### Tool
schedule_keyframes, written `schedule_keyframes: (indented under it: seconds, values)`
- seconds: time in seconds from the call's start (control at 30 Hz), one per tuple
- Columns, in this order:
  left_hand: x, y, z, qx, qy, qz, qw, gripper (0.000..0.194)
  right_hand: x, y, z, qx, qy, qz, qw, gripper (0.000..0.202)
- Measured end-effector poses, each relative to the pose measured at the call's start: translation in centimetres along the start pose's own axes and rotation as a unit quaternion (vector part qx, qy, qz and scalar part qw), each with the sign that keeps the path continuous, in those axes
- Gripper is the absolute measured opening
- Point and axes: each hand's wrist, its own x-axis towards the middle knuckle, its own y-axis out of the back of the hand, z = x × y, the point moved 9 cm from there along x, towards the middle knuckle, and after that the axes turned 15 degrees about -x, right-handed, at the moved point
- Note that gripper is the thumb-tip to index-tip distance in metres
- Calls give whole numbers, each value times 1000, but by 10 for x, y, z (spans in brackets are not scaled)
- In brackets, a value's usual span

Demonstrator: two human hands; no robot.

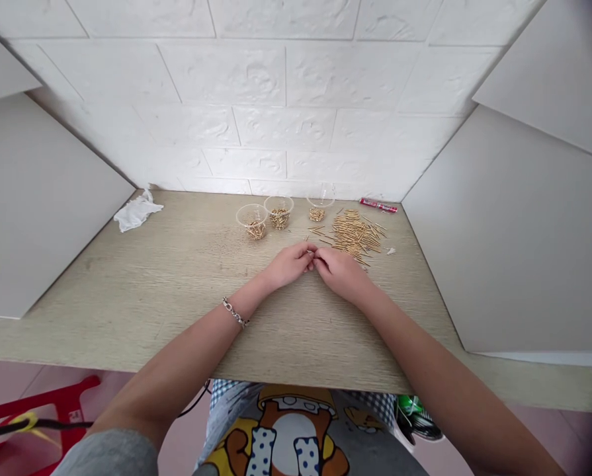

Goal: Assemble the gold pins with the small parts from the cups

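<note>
My left hand [290, 263] and my right hand [339, 270] meet above the tabletop, fingertips pinched together and touching. Whatever they pinch is too small and hidden to make out. Just past my right hand lies a loose pile of thin gold-coloured metal pins [356, 233]. Beyond my left hand stand three clear plastic cups: a left cup [251, 215] and a middle cup [278, 201], both with small gold-coloured pieces inside, and a right cup [321, 197] holding a smaller amount.
A crumpled white tissue [137, 211] rests at the far left of the wooden table [176, 284]. A red wrapped stick [378, 205] lies at the back right, near a white scrap [391, 250]. White panels stand on both sides, and a brick-patterned wall [286, 73] closes the back.
</note>
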Motion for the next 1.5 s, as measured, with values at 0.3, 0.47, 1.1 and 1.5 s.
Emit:
schedule_keyframes:
  seconds: [0.3,0.47,1.1,1.5]
  values:
    - [-1,-1,2,-41,14,0,999,21,0,0,2,-10,-16,14,1000,20]
    - [-3,1,2,-47,38,15,998,20,-1,1,3,-9,-21,20,1000,19]
    - [-6,2,14,113,-3,18,993,27,-1,1,2,-13,-25,3,1000,18]
    - [-7,-2,19,197,-21,16,980,23,-2,-2,0,-45,-4,-12,999,17]
